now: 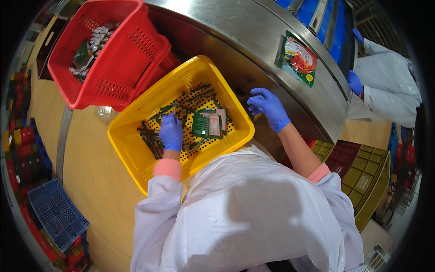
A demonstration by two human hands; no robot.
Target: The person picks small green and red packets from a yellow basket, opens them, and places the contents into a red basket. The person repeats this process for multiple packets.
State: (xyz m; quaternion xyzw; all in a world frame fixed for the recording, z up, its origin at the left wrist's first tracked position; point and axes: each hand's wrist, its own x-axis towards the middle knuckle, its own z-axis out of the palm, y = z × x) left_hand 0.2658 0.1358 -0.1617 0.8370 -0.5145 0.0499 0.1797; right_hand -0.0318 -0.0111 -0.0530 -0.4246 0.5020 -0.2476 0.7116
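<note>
In front of me stands a yellow perforated plastic crate (127, 154) with several flat green packets inside. My left hand (171, 132), in a blue glove, reaches down into it among packets standing on edge (152, 141). Its fingertips are hidden, so whether it grips one is unclear. To the right of that hand, a few green-and-pink packets (201, 125) lie flat, overlapping on the crate's floor. My right hand (269, 108), also gloved, hovers just outside the crate's right rim, fingers loosely bent and holding nothing.
A red crate (112, 76) with packets stands left of the yellow one. A stainless steel table (234, 25) bears a printed pouch (300, 59) near a blue conveyor belt (309, 13). Across it are another person's gloved hands (354, 83). Olive crates (365, 170) stand right, a blue pallet (57, 212) left.
</note>
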